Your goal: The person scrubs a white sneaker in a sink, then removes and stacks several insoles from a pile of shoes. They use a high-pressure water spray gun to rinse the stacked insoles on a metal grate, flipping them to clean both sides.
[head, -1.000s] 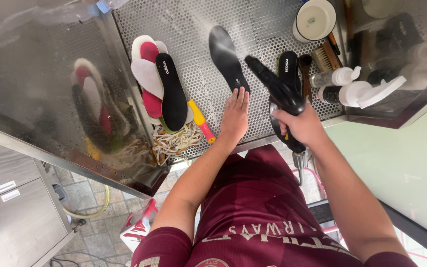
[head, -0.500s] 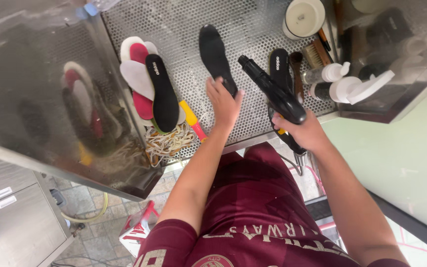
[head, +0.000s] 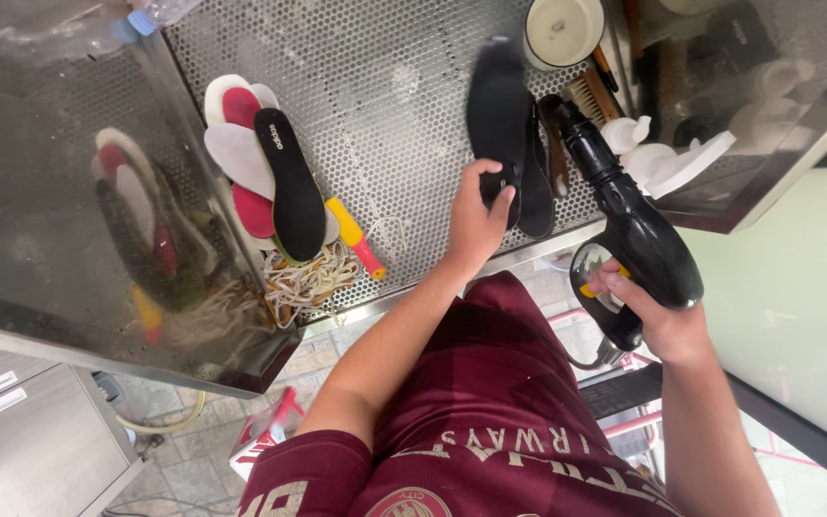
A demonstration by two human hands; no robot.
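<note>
My left hand grips the heel end of a black insole that lies on the perforated metal worktop. A second black insole lies right beside it. My right hand holds a black spray gun by its handle, a finger at the yellow trigger. The gun's nozzle points up toward the insoles, just to their right.
A pile of white, red and black insoles lies at the left, with a yellow-handled tool and a tangle of laces. A white tub, brush and white spray bottles stand at the back right. Shiny steel walls flank the worktop.
My left hand went from resting flat near the front edge to closing on the black insole's heel. The spray gun swung to the right, clear of the insoles.
</note>
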